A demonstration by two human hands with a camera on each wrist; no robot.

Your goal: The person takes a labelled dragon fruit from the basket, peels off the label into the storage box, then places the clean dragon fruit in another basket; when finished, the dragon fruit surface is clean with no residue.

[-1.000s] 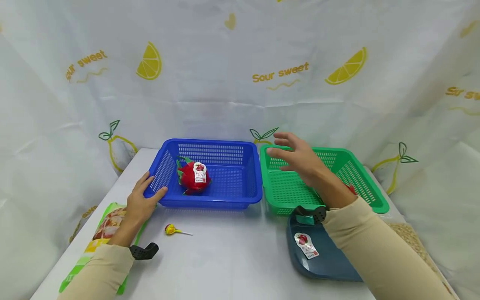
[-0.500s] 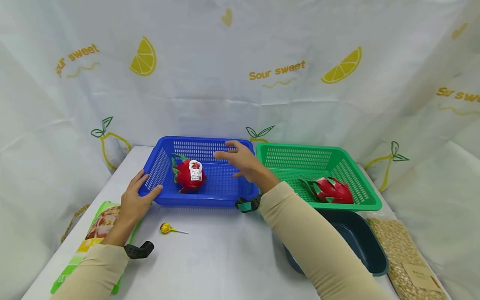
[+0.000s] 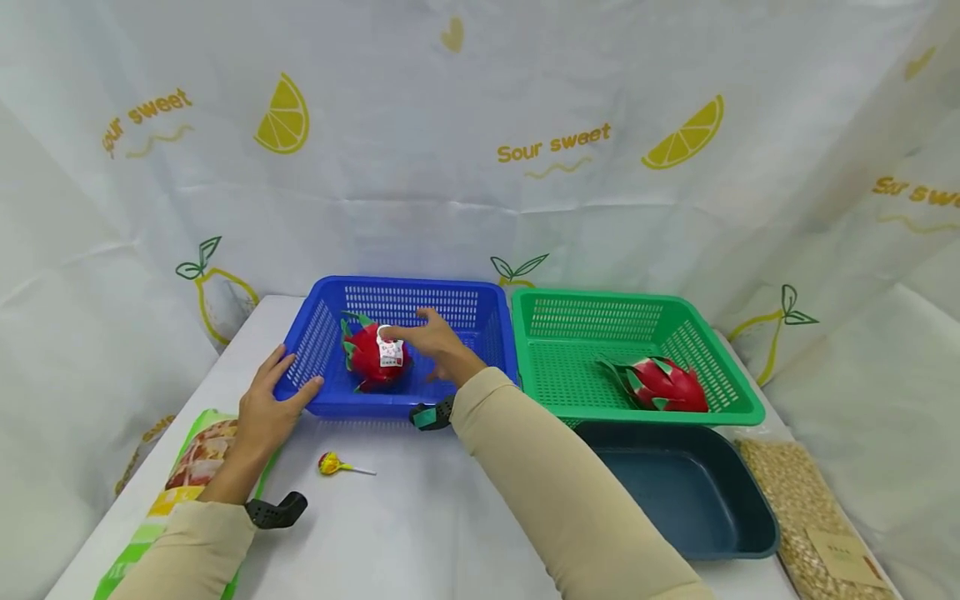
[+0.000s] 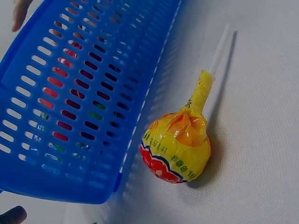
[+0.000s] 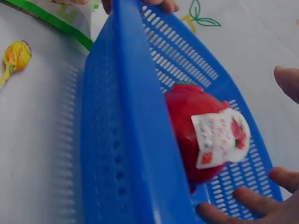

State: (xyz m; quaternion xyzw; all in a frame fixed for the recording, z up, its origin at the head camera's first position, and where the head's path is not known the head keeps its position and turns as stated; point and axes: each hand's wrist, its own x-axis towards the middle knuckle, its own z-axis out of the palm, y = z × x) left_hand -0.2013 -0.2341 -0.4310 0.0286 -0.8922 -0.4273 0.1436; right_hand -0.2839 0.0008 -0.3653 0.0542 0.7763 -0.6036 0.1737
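Observation:
A red dragon fruit (image 3: 371,358) with green leaf tips and a white label (image 5: 222,137) sits in the left half of the blue basket (image 3: 420,406). Above its right side hovers my right hand (image 3: 435,342), fingers spread, gripping nothing; in the right wrist view the fingers (image 5: 254,203) stand apart from the fruit. My left hand (image 3: 268,408) holds the front left corner of that basket, its fingertips over the rim in the right wrist view. On the table in front lies a lollipop (image 4: 180,147) in a yellow wrapper.
A green basket (image 3: 558,402) on the right holds another dragon fruit (image 3: 666,385). A dark tub (image 3: 697,546), partly behind my right sleeve, stands before it. A bag of pale grains (image 3: 795,492) lies far right. Beneath my left forearm is a green package (image 3: 198,454).
My right hand has swept left from above the green basket and lowered to the dragon fruit in the blue one. My left hand stays on the basket corner.

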